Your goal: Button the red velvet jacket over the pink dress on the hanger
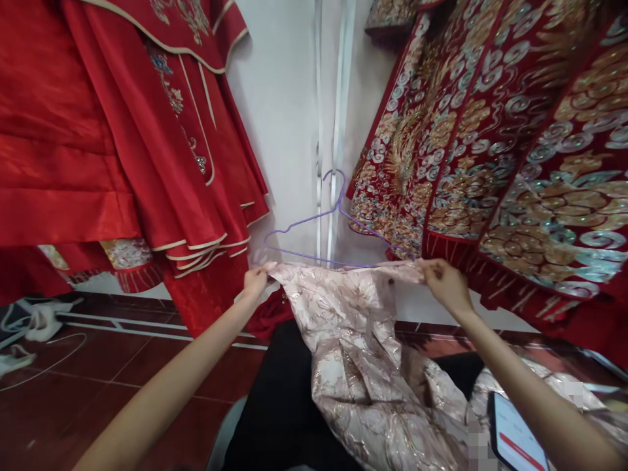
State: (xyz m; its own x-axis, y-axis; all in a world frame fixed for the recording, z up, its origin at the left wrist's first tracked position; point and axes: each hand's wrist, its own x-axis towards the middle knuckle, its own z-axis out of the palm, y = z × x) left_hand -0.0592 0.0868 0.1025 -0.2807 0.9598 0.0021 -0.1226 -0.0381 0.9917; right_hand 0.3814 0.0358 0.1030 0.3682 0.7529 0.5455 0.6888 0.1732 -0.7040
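Observation:
A pale pink brocade garment [353, 366] with a shiny floral pattern drapes over my lap. Its upper edge is stretched sideways between my two hands. My left hand [256, 282] is closed on the left end of that edge, fingers pinched. At the right end my right hand [445, 284] grips the same edge. A purple wire clothes hanger [314, 217] stands upright just behind the edge, hook at the top; how it joins the garment, if at all, I cannot tell.
Red gowns [161, 131] hang at the left and heavily embroidered red garments [481, 150] at the right. White rack poles [338, 91] rise between them. A lit phone [517, 432] lies by my right forearm. White shoes [43, 322] rest at far left above the red tiled floor [98, 392].

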